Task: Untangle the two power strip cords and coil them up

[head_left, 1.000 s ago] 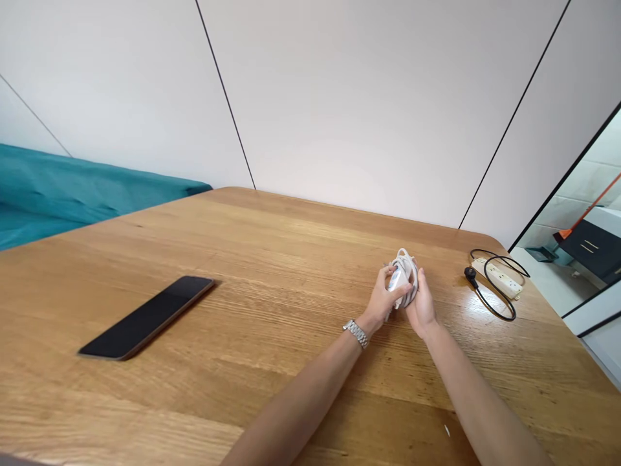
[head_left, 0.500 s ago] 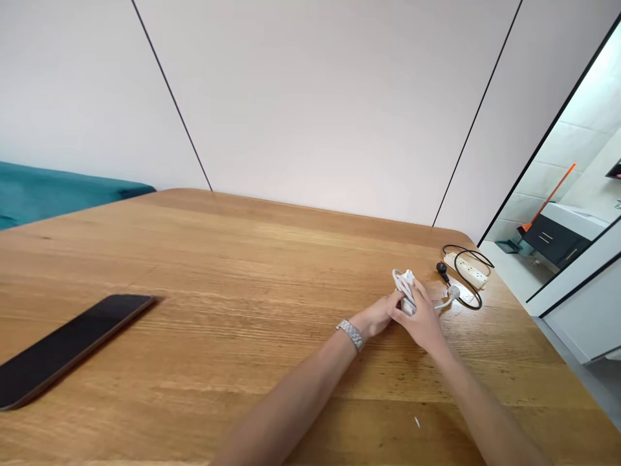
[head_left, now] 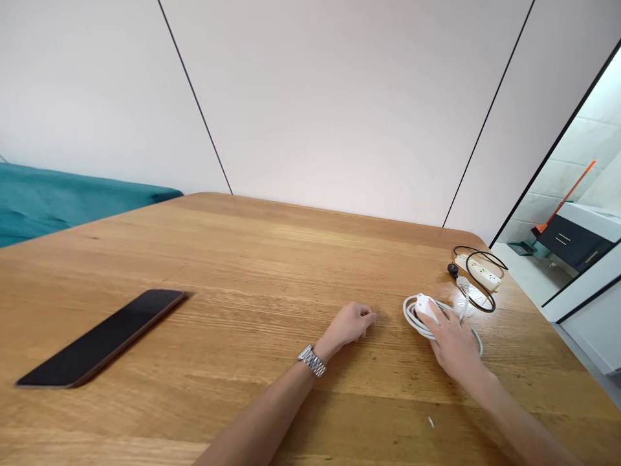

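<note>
A white charger with its coiled white cable [head_left: 418,312] lies on the wooden table [head_left: 233,272] at the right. My right hand [head_left: 453,343] rests on top of it, fingers stretched over the white block and the coil. My left hand [head_left: 350,323], with a metal watch at the wrist, lies on the table just left of the coil, its fingers loosely curled and holding nothing.
A dark phone [head_left: 104,336] lies face up at the left of the table. A beige power strip with a black cord [head_left: 478,275] sits near the far right corner. Teal fabric [head_left: 58,200] lies beyond the left edge. A doorway opens at the right.
The charger was held up between both hands; now it lies on the table under my right hand. My left hand has let go and drawn back to the left.
</note>
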The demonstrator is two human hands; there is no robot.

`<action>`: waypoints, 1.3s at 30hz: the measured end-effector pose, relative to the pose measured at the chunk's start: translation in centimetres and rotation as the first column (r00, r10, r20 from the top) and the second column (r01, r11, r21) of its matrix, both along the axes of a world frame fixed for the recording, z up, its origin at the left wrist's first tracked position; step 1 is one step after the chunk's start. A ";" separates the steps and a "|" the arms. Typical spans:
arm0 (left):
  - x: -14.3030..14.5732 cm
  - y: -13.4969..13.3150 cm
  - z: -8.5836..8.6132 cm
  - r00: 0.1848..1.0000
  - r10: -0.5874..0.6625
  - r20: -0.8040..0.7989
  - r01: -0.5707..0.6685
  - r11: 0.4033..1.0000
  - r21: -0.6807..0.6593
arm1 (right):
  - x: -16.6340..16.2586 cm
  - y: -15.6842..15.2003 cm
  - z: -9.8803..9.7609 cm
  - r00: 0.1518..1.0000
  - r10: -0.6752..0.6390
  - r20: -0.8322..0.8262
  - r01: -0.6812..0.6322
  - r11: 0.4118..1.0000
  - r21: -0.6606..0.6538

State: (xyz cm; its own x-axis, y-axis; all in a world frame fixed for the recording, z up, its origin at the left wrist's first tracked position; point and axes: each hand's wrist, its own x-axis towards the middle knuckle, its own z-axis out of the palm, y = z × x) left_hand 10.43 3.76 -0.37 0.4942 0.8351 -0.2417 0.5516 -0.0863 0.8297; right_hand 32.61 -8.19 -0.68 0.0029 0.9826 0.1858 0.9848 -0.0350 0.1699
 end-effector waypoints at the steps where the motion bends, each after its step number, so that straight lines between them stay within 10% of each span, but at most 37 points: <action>1: -0.3 0.0 -0.1 1.000 0.018 0.004 -0.018 0.999 0.043 | 1.0 -0.3 -0.2 1.000 -0.013 0.020 0.013 1.000 0.016; 9: -0.4 0.2 -0.5 0.999 0.039 -0.021 -0.033 0.965 0.260 | 7.5 -1.1 -0.6 0.991 0.046 -0.123 -0.024 0.985 0.168; 28: -0.6 -0.2 -0.2 0.998 0.010 -0.064 0.007 0.964 0.267 | 5.7 1.9 1.1 0.926 -0.092 -0.367 0.259 0.860 0.439; 39: -0.7 -0.1 -0.4 1.000 0.008 -0.020 -0.002 0.966 0.258 | 5.4 0.9 1.1 0.889 0.187 -0.419 0.211 0.644 0.735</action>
